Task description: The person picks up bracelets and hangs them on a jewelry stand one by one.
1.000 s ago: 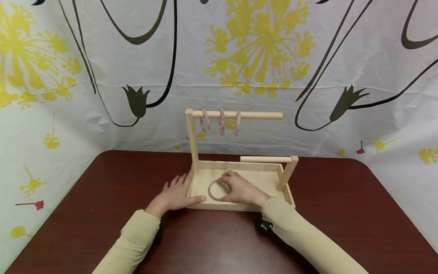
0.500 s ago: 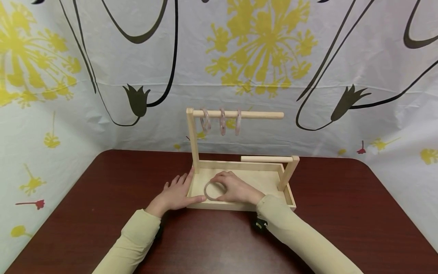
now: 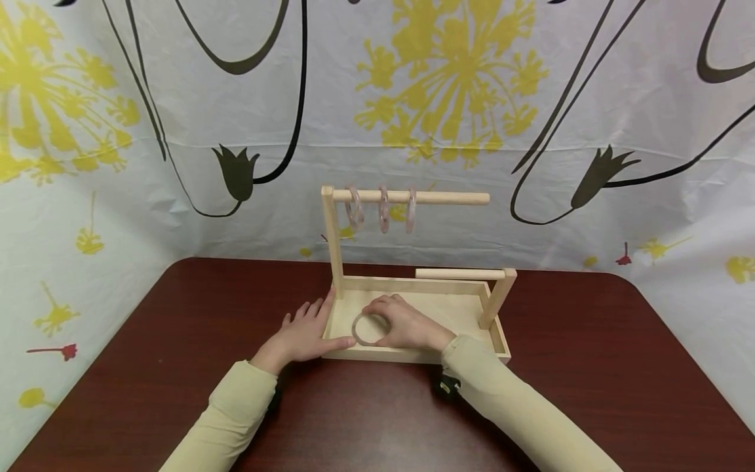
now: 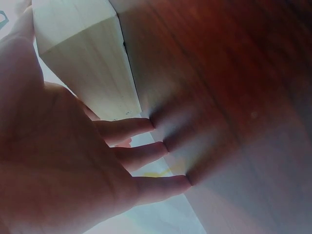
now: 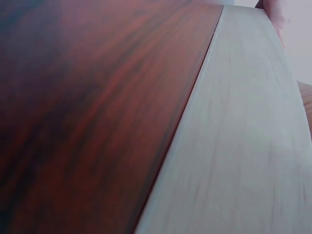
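Observation:
A pale bangle (image 3: 357,335) lies in the left part of a shallow wooden tray (image 3: 454,303) with two posts. My right hand (image 3: 407,324) pinches the bangle's right side between thumb and fingers. At the tray's left front corner, my left hand (image 3: 305,334) is spread out, its thumb over the front rim. In the left wrist view, fingertips (image 4: 170,182) of that hand touch the table beside the tray's wall (image 4: 90,63). Three pinkish bangles hang from the upper wooden bar (image 3: 448,197), the middle bangle (image 3: 384,213) among them. The right wrist view hardly shows the right hand.
A shorter, lower bar (image 3: 457,274) juts left from the post (image 3: 497,298) at the tray's right end. The tray stands on a dark red-brown table (image 3: 377,413). Behind the table hangs a patterned white curtain (image 3: 330,105).
My right hand has slid slightly left along the tray with the bangle, then stays put over the last half second. The left hand keeps its place.

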`<state>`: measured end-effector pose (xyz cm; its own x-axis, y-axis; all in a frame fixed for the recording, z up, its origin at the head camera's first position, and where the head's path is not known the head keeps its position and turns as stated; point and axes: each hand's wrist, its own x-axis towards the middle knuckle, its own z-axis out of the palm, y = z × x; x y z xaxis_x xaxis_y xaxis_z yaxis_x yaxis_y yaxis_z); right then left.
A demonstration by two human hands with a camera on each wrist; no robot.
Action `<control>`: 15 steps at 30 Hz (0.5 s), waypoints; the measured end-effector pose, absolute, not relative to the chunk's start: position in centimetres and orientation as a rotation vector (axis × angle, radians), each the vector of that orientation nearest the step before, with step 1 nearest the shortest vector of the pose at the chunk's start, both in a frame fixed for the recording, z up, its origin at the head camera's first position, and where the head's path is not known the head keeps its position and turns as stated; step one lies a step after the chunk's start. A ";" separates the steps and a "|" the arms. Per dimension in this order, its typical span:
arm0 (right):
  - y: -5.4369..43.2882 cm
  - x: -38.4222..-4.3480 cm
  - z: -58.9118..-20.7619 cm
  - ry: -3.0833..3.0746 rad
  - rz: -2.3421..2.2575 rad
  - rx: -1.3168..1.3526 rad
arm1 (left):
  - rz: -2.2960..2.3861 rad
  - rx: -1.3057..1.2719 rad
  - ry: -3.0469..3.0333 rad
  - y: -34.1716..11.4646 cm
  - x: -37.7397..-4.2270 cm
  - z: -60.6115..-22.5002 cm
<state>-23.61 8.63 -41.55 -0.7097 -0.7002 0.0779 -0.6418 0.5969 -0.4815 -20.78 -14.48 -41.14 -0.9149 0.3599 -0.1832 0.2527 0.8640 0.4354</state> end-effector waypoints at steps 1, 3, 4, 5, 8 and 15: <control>8.6 -23.7 -41.6 2.699 -0.746 -1.138 | 0.598 0.463 2.779 -14.5 -20.8 -41.1; 8.6 -23.7 -41.6 2.702 -0.761 -1.141 | 0.596 0.460 2.779 -14.5 -20.7 -41.1; 8.7 -23.7 -41.7 2.708 -0.769 -1.143 | 0.596 0.459 2.779 -14.5 -20.7 -41.1; 8.7 -23.7 -41.6 2.713 -0.781 -1.140 | 0.596 0.457 2.779 -14.5 -20.7 -41.1; 8.8 -23.6 -41.6 2.719 -0.848 -1.090 | 0.598 0.452 2.783 -14.5 -20.7 -41.1; 9.1 -23.1 -41.2 2.725 -0.984 -1.021 | 0.587 0.455 2.785 -14.4 -20.8 -41.2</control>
<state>-23.07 9.10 -41.20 -0.7768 -0.6113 0.1511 -0.5668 0.5742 -0.5908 -20.76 -14.44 -41.21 -0.9177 0.3519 -0.1842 0.2476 0.8694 0.4276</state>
